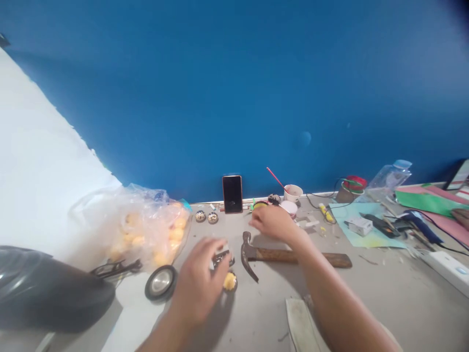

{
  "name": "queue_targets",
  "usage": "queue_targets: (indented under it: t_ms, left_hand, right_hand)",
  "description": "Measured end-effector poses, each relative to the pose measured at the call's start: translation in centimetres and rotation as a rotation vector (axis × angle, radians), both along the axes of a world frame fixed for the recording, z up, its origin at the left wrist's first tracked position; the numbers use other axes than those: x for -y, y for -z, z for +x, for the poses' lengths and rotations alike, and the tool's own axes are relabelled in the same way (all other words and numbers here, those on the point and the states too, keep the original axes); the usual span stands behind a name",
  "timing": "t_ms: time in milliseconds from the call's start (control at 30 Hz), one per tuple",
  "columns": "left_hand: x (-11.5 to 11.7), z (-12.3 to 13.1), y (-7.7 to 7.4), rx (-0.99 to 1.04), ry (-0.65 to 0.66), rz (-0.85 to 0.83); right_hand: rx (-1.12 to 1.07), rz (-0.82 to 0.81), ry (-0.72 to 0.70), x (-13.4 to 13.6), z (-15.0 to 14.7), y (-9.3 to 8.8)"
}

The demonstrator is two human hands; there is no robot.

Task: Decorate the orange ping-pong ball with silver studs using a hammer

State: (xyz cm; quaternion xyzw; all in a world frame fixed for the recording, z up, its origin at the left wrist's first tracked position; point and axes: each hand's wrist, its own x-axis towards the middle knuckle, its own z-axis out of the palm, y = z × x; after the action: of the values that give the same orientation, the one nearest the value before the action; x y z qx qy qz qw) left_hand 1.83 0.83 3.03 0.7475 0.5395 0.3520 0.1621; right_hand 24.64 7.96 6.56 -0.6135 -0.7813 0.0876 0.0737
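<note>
My left hand (200, 281) hovers over the table, a little blurred, with thumb and fingers apart around a dark shiny round piece (222, 259); I see no firm grip on it. Just below that lies a small dark round piece with a yellow scalloped middle (230, 281). My right hand (274, 222) reaches across the hammer (271, 254) with curled, closed fingers; what they hold, if anything, is hidden. Right behind those fingers is a round yellow item with a dark rim (260, 205). Two shiny silver domes (200, 216) sit at the back, left of the phone (232, 194).
A plastic bag of orange-yellow items (172, 230) and a black wheel-like disc (160, 283) are on the left. Along the back stand a paper cup (293, 192) and a clear bottle (392, 176). Tools, coloured paper (361, 225) and a power strip (449, 271) lie right.
</note>
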Motion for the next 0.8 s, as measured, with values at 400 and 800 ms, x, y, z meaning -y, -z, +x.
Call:
queue_targets:
  t_ms: [400, 800]
  left_hand:
    - [-17.3, 4.5, 0.6, 0.190, -0.201, -0.308]
    - [-18.2, 4.2, 1.0, 0.253, -0.170, -0.358]
  right_hand:
    - [-0.260, -0.029, 0.153, -10.5, -0.6, -1.1]
    - [-0.292, -0.071, 0.169, -13.6, -1.5, 1.5]
